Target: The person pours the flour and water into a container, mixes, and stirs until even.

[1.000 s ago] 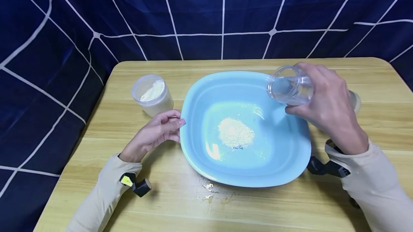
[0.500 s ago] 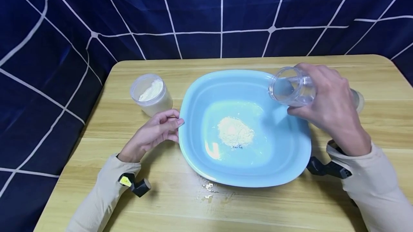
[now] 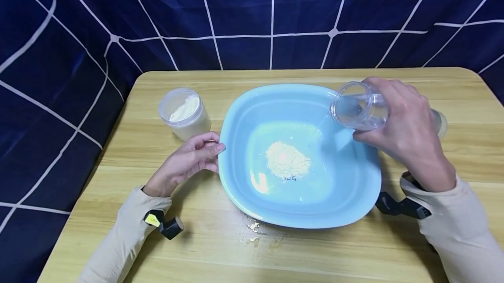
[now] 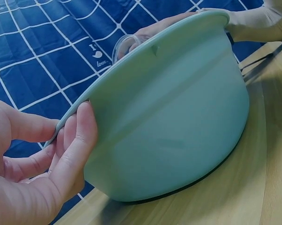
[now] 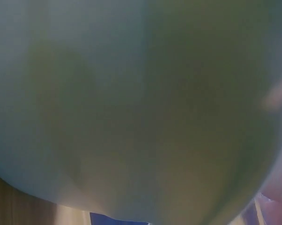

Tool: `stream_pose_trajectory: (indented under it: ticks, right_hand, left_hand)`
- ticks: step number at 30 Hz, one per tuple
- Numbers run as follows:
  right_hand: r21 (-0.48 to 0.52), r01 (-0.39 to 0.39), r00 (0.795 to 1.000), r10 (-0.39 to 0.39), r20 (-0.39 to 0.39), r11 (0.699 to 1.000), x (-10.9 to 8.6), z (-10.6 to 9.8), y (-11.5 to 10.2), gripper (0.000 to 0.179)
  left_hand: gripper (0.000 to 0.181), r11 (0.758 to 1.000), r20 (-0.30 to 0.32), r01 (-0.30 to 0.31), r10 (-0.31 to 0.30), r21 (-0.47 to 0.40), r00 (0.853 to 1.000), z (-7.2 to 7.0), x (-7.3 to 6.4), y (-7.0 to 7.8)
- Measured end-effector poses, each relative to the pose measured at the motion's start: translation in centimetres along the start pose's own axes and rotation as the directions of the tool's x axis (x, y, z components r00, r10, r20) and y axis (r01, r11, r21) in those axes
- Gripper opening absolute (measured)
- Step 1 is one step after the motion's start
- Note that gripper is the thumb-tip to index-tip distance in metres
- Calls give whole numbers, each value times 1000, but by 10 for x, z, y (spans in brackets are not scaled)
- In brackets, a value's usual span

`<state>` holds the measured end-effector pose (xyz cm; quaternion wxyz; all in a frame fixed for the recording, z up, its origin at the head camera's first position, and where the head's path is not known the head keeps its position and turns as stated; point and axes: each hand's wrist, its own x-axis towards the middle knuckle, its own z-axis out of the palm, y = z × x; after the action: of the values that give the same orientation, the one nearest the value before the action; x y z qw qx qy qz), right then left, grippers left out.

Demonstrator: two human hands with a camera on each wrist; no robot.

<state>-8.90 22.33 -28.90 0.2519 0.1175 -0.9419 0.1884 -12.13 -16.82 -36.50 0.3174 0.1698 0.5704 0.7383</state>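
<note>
A light blue basin (image 3: 248, 112) stands on the table with a mound of white powder (image 3: 287, 160) on its floor. My left hand (image 3: 193, 156) pinches the basin's left rim, thumb above and fingers beneath, as the left wrist view shows closely (image 4: 42, 164). Over the right part of the basin, my right hand (image 3: 409, 130) grips a clear jar (image 3: 356, 108) lying nearly on its side, mouth toward the left. Clear liquid shows inside the jar, and a little shows at its lip. Blurred basin wall (image 5: 131, 117) fills most of the right wrist view.
Left of the basin is an open clear jar (image 3: 189, 117) of white powder, just beyond my left hand. Wet spots (image 3: 253, 230) lie on the wooden table (image 3: 212, 252) in front of the basin. A dark blue checked cloth (image 3: 244, 12) hangs behind.
My right hand and its jar have shifted slightly to the right, and liquid now shows at the lip. The left hand keeps its hold on the rim; the basin stays put.
</note>
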Motion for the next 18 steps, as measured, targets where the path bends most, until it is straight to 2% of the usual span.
stream_pose_trajectory:
  ticks: [18]
  right_hand:
    - [-6, 6, 1000, -6, -4, 1000, -2, 0, 0, 99]
  left_hand:
    - [11, 1000, -2, -1, 1, -7, 1000, 0, 0, -2]
